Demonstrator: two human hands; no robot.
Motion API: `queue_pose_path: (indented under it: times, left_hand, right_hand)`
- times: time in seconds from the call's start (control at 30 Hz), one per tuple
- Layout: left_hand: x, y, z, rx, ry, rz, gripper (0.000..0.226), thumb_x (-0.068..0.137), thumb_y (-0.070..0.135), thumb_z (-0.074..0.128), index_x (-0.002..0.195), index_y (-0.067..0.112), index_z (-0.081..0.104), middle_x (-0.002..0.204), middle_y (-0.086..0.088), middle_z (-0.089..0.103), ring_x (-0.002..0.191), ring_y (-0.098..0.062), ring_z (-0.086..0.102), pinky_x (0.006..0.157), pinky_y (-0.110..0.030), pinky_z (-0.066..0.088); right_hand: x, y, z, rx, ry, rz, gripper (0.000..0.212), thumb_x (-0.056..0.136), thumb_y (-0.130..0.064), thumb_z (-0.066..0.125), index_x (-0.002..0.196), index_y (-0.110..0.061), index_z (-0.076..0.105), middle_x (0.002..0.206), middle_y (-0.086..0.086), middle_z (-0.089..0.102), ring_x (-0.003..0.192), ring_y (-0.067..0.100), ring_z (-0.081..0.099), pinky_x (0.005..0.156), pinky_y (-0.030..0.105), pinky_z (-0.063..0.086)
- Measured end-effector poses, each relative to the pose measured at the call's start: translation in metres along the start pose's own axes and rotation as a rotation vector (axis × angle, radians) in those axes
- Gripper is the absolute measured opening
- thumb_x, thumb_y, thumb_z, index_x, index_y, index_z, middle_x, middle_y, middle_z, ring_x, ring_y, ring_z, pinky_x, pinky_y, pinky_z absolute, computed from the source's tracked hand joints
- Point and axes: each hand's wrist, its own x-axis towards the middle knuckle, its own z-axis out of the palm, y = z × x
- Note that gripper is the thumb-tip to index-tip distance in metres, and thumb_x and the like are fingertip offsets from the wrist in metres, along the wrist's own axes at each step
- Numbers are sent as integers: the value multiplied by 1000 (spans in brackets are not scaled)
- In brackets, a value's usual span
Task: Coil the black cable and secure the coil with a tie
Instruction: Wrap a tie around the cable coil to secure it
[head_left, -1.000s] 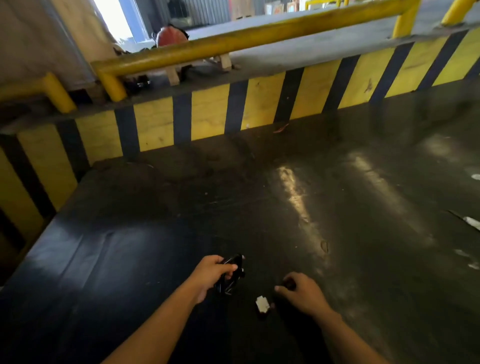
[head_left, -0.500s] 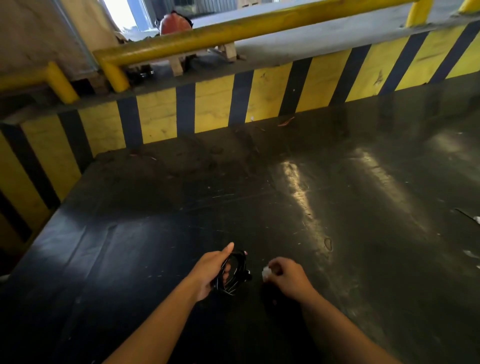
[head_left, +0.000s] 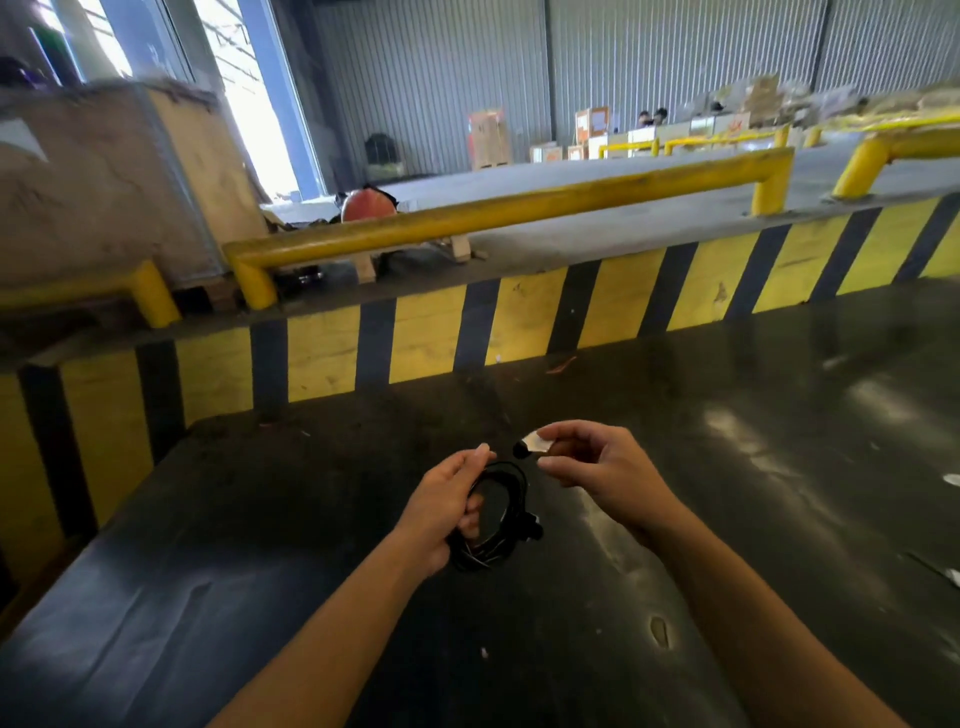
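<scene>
The black cable (head_left: 501, 525) is wound into a small coil, held upright above the dark floor by my left hand (head_left: 447, 506), whose fingers pass through the loop. A black plug juts from the coil's right side. To the right and a little higher, my right hand (head_left: 597, 467) pinches a small white tie (head_left: 537, 443) between thumb and forefinger, with a dark tip showing at its left end. The tie hovers just above the coil's top and does not touch it.
A black, glossy floor surface (head_left: 727, 493) stretches ahead. A yellow-and-black striped kerb (head_left: 467, 332) with yellow guard rails (head_left: 519, 208) closes it off behind. A large crate (head_left: 104, 176) stands at the back left. Small white scraps (head_left: 950, 480) lie at the far right.
My right hand picked the white tie up from the floor and raised it beside the coil. Both hands lifted, and the head camera tilted up.
</scene>
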Motion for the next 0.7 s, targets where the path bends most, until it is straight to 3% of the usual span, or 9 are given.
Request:
queue_pose_path:
  times: [0.17,0.33,0.43,0.53,0.7]
  left_hand:
    - [2,42,18,57,-75,85,33,82,54,59,94,27,74,45,8,48,38,-5,36,34,-18,28]
    - [0,64,28,42,-198,45,46,74,58,68,94,17,74,48,7,42,40,-6,32,37,-18,26]
    - [-3,70,28,14,-254,66,42,71,52,72,92,16,72,48,6,39,39,-6,31,37,-18,24]
    - [-4,75,26,6,-266,72,41,77,46,68,99,12,69,47,6,39,38,-6,31,38,-18,25]
    - [-11,81,29,156,-241,199,25,86,39,60,83,17,72,46,6,41,37,-6,32,38,-19,25]
  right_hand:
    - [16,-25,-7,-114,161,-138,6,86,-19,66,87,-20,71,69,2,70,58,5,62,56,18,51]
    - [21,-28,-9,-140,196,-186,9,88,-26,63,82,-30,69,67,-7,70,55,1,61,51,15,46]
    - [20,-26,-10,-177,183,-207,7,86,-29,65,84,-34,71,73,-4,71,67,10,66,62,30,57]
    - [20,-28,-10,-196,157,-243,8,85,-30,66,87,-36,70,78,-4,71,72,16,65,69,40,55]
    - [23,-32,-10,-326,227,-237,16,87,-31,62,77,-43,62,72,-7,63,63,0,54,58,18,42]
